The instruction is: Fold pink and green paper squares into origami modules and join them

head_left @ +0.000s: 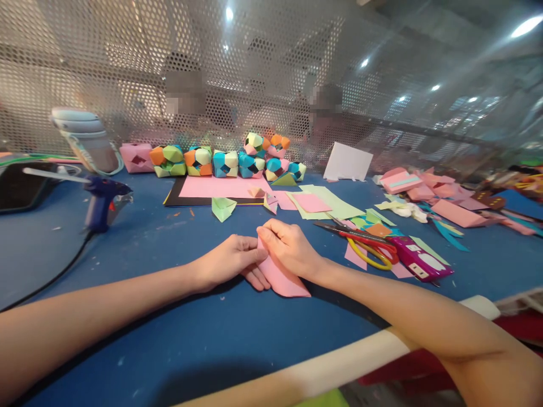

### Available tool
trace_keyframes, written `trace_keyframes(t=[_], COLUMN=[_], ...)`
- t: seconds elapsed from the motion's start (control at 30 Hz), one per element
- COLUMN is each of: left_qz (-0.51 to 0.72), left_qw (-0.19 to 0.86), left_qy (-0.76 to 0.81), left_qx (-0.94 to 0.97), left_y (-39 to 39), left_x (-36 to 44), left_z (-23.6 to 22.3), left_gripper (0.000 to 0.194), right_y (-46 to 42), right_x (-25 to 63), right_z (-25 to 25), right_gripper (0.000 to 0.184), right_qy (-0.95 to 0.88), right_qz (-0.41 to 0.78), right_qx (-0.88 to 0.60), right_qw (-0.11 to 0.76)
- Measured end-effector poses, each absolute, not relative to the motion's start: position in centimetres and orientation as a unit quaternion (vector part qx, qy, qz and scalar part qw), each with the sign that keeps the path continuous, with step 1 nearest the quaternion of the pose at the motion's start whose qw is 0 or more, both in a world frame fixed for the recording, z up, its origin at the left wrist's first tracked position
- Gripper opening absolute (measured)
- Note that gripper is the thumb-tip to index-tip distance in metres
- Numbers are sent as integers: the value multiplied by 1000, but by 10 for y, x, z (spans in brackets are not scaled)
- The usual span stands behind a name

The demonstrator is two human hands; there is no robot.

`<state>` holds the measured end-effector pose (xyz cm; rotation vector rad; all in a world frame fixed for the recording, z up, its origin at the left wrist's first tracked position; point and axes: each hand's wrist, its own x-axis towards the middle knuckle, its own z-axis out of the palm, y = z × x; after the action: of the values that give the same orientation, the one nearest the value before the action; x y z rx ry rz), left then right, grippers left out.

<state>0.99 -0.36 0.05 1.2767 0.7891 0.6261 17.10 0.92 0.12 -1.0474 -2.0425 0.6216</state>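
Note:
A folded piece of pink paper (283,277) is held between my two hands just above the blue tabletop. My left hand (237,261) grips its left edge, with the thumb on top and the other fingers underneath. From the right, my right hand (289,246) pinches the paper's upper end, the thumb pointing away from me. The paper's lower corner sticks out below my right hand. Beyond my hands lie a folded light green paper piece (223,208) and a small folded pink piece (270,203).
Several colourful folded-paper balls (225,163) line the back. A blue glue gun (102,198) stands at left near a bottle (89,141). To the right are scissors (371,249), a purple packet (419,259) and a pink paper pile (436,192). A pale tube (339,362) edges the table.

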Motion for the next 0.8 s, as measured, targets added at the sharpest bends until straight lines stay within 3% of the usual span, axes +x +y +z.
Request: trace_keyframes(t=[0.27, 0.53, 0.8], left_qz=[295, 329, 383], left_qw=[691, 699, 706], left_qy=[362, 374, 375], left_qx=[552, 512, 463], left_y=[-3, -1, -1], left_x=[9, 8, 7], left_z=[0, 0, 3], left_gripper=[27, 15, 10], right_y=[11, 15, 21], right_x=[171, 177, 185], right_z=[1, -2, 6], right_gripper=[39, 38, 49], right_qy=[-769, -800, -817], right_qz=[302, 254, 254], right_qx=[-415, -420, -412], right_qw=[381, 345, 314])
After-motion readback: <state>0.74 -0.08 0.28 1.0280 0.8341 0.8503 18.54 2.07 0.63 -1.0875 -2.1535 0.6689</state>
